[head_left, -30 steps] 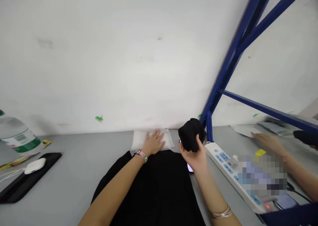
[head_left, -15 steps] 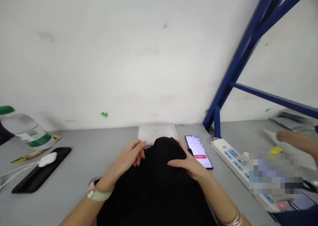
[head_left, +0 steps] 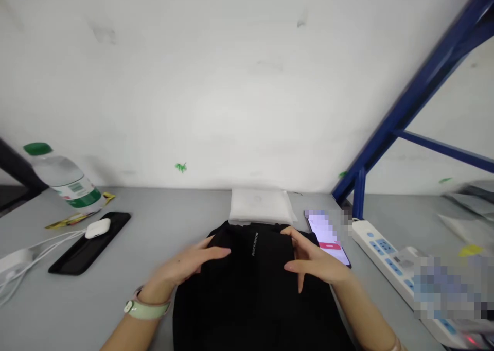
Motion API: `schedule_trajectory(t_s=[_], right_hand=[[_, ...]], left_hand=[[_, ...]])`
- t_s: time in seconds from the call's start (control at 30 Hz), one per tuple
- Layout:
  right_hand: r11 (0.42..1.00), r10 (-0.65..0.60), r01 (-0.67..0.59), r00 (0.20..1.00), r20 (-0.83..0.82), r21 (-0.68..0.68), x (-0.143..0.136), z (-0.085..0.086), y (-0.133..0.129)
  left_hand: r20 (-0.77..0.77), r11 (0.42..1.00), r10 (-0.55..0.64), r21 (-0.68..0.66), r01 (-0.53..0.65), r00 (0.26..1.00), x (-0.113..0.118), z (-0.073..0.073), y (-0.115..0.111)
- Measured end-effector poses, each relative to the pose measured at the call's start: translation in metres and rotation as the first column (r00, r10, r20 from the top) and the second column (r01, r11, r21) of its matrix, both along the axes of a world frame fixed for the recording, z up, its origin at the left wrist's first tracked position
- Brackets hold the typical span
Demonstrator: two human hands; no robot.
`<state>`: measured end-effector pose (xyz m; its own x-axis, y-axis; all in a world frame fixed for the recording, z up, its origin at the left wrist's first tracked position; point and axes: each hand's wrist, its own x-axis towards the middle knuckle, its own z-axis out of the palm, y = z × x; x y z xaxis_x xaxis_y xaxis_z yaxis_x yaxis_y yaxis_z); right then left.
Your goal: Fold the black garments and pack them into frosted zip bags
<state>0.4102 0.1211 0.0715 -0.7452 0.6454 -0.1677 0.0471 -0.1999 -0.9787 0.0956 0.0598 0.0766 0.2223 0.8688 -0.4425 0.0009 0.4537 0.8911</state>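
Black fabric (head_left: pixel 254 299) with small pale lettering near its top lies at the bottom centre of the head view. My left hand (head_left: pixel 189 261) grips its upper left part, the thumb on top and the other fingers hidden beneath the cloth. At the upper right part is my right hand (head_left: pixel 314 258), its thumb and fingers spread apart and resting on the fabric. A flat white packet (head_left: pixel 260 206) lies just behind the cloth's top edge.
A phone (head_left: pixel 322 232) and a white power strip (head_left: pixel 393 268) lie to the right, near a blue metal frame (head_left: pixel 412 99). At left are a bottle (head_left: pixel 71 181), a black case (head_left: pixel 90 245), white earbuds case (head_left: pixel 98 228) and cables on the grey table (head_left: pixel 154 222).
The lettering on the fabric now shows. My left hand has taken hold of the cloth, and my right hand has spread its fingers. The view has shifted left, and the other person's hand is out of sight.
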Motion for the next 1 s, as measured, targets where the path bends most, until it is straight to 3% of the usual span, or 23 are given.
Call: schedule_trajectory(t_s=[0.1, 0.27, 0.33, 0.47, 0.57, 0.7, 0.77, 0.87, 0.93, 1.0], right_hand=[[1.000, -0.021, 0.020, 0.999, 0.037, 0.018, 0.012, -0.005, 0.007], [0.982, -0.188, 0.183, 0.977, 0.104, 0.056, 0.028, -0.015, 0.018], [0.978, -0.180, 0.161, 0.971, 0.155, 0.131, 0.032, -0.016, 0.022], [0.959, -0.119, 0.038, 0.954, 0.276, 0.281, 0.042, -0.008, 0.028], [0.929, -0.079, -0.025, 0.962, 0.263, 0.370, 0.048, -0.001, 0.028], [0.904, -0.058, -0.048, 0.971, 0.233, 0.424, 0.046, 0.006, 0.023], [0.907, -0.068, -0.026, 0.976, 0.208, 0.420, 0.041, 0.008, 0.021], [0.896, -0.027, -0.072, 0.976, 0.215, 0.439, 0.037, 0.011, 0.022], [0.877, 0.005, -0.118, 0.971, 0.237, 0.466, 0.040, 0.012, 0.024], [0.865, 0.025, -0.139, 0.972, 0.235, 0.482, 0.048, 0.012, 0.026]], left_hand=[[-0.116, 0.998, -0.052, 0.038, 0.057, 0.992, -0.009, 0.005, -0.001], [-0.224, 1.000, 0.007, 0.005, -0.006, 0.974, -0.030, 0.009, -0.006], [-0.290, 0.999, -0.004, 0.050, 0.019, 0.957, -0.040, 0.011, -0.008], [-0.381, 0.964, -0.179, 0.116, 0.239, 0.907, -0.054, 0.019, -0.009], [-0.357, 0.911, -0.327, 0.128, 0.393, 0.875, -0.055, 0.022, -0.011], [-0.284, 0.884, -0.428, 0.068, 0.463, 0.858, -0.059, 0.025, -0.014], [-0.351, 0.909, -0.360, 0.078, 0.410, 0.864, -0.059, 0.028, -0.014], [-0.560, 0.915, -0.092, 0.278, 0.292, 0.823, -0.043, 0.033, -0.010], [-0.664, 0.858, -0.023, 0.371, 0.355, 0.748, -0.021, 0.035, -0.006], [-0.726, 0.775, -0.086, 0.382, 0.503, 0.683, 0.002, 0.037, -0.002]])
